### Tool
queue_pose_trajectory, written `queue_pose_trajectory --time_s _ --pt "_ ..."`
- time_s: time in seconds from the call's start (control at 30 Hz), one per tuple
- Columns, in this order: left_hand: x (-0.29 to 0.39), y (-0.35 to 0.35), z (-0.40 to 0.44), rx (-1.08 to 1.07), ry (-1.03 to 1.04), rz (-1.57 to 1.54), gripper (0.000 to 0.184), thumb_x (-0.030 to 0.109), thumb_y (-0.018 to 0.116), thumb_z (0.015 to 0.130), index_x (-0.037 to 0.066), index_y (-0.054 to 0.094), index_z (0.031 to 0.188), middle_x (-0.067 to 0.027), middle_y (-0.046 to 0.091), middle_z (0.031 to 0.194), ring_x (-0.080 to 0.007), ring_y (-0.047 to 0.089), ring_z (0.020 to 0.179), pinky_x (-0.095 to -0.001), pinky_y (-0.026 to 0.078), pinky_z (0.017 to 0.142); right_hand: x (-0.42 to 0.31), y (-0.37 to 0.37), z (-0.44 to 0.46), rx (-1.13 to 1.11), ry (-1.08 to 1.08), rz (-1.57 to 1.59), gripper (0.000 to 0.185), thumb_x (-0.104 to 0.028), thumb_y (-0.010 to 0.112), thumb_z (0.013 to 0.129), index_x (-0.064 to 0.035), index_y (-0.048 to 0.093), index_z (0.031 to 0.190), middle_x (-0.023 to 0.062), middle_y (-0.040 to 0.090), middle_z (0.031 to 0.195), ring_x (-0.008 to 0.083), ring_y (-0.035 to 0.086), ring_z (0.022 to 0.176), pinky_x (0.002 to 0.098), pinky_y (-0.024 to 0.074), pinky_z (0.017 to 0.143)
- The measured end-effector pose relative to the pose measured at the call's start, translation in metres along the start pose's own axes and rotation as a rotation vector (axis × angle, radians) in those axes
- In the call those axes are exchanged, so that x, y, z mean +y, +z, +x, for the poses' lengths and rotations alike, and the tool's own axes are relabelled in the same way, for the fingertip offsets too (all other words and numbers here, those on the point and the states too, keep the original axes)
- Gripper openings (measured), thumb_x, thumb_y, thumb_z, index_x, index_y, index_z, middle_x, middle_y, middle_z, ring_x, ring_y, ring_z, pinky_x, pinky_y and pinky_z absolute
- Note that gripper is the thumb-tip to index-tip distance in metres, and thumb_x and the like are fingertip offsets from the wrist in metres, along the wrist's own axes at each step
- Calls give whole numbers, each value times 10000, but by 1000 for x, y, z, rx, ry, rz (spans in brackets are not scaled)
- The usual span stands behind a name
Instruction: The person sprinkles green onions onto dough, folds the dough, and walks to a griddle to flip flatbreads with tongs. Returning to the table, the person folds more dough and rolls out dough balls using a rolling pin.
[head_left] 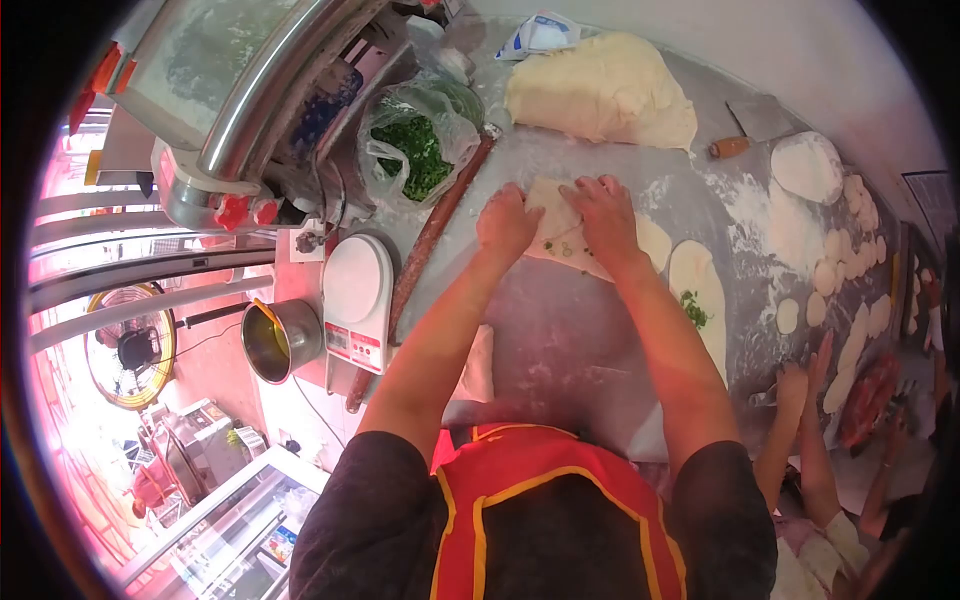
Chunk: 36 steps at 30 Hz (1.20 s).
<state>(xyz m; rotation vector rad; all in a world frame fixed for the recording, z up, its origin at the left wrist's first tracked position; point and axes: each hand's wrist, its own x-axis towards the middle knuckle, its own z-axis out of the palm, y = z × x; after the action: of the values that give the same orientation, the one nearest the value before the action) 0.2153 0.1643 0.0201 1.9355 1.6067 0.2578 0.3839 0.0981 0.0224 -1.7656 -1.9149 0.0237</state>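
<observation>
On the grey table lies a flat piece of dough (560,240) with bits of chopped green on or showing through it. At its left edge my left hand (508,222) has its fingers closed on the dough. My right hand (606,220) grips the upper right part, fingers curled; the fingertips are partly hidden. Just right of it, another pale dough strip (654,243) shows from behind my forearm. Beyond that is a long dough strip (697,275) with chopped greens (692,309) on it.
A big dough mound (600,90) lies at the back, near a wooden-handled scraper (730,147). To the left are a bag of chopped greens (415,155), a long rolling pin (440,220) and a scale (357,290). Another person's hands (803,385) work at right, beside several dough pieces (825,277).
</observation>
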Motion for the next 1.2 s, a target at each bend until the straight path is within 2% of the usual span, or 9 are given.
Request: queue_pose_trajectory --time_s 0.17,0.27,0.47,0.57,0.67,0.77,0.87,1.03,1.2 --pt "5 -11 9 -138 -65 -35 330 285 717 746 15 607 902 -144 666 873 -309 654 842 -407 499 734 -4 -15 1 63 203 204 380 2 534 805 -97 667 1148 96 591 1215 322 535 1084 407 430 953" --pt "5 -9 11 -154 -34 -77 322 273 711 738 12 598 889 -149 657 862 -305 647 814 -398 498 720 -20 -30 -7 -46 586 732 318 -11 486 893 -36 618 1181 122 592 1201 316 581 1001 390 469 910" --pt "29 -16 -9 -76 97 -217 282 222 678 745 14 560 894 -150 636 824 -298 629 754 -386 493 697 -32 -20 -17 104 1115 1777 352 -231 460 995 65 530 1172 159 592 1099 261 597 957 372 489 890" --pt "28 -6 -7 -29 76 -205 255 195 661 759 13 553 902 -150 639 819 -283 634 756 -377 493 697 -25 1 -9 221 1200 2205 423 -344 463 1000 50 531 1137 167 591 1064 268 589 939 373 483 900" --pt "12 -1 2 -19 11 -167 248 185 662 774 11 565 923 -153 653 835 -272 647 778 -372 499 713 -35 21 5 212 1399 2041 443 -383 466 998 42 540 1095 173 590 1065 264 581 938 375 480 899" --pt "0 2 4 -40 -1 -203 269 196 673 788 11 588 964 -158 669 860 -284 658 805 -377 503 728 -36 -1 8 154 1428 1965 433 -373 462 1000 41 539 1099 175 590 1060 264 582 946 380 489 886" --pt "-4 5 6 -46 11 -166 310 220 684 796 13 602 1011 -159 679 885 -294 664 827 -381 503 740 -19 -22 -4 339 1219 1977 413 -340 476 998 48 535 1127 168 593 1068 254 585 971 385 493 901" --pt "19 -9 3 -88 -7 -57 325 248 689 800 11 608 1008 -152 684 897 -277 669 843 -379 505 750 -21 -42 -24 195 1156 1723 406 -256 511 980 69 501 1223 177 584 1145 246 582 1044 377 481 949" --pt "68 -14 -33 -101 124 -290 326 245 678 824 6 610 1035 -160 679 885 -277 666 844 -371 511 759 -33 -45 -33 76 1089 1606 408 -231 522 971 54 507 1262 148 598 1155 213 585 1052 337 499 904"
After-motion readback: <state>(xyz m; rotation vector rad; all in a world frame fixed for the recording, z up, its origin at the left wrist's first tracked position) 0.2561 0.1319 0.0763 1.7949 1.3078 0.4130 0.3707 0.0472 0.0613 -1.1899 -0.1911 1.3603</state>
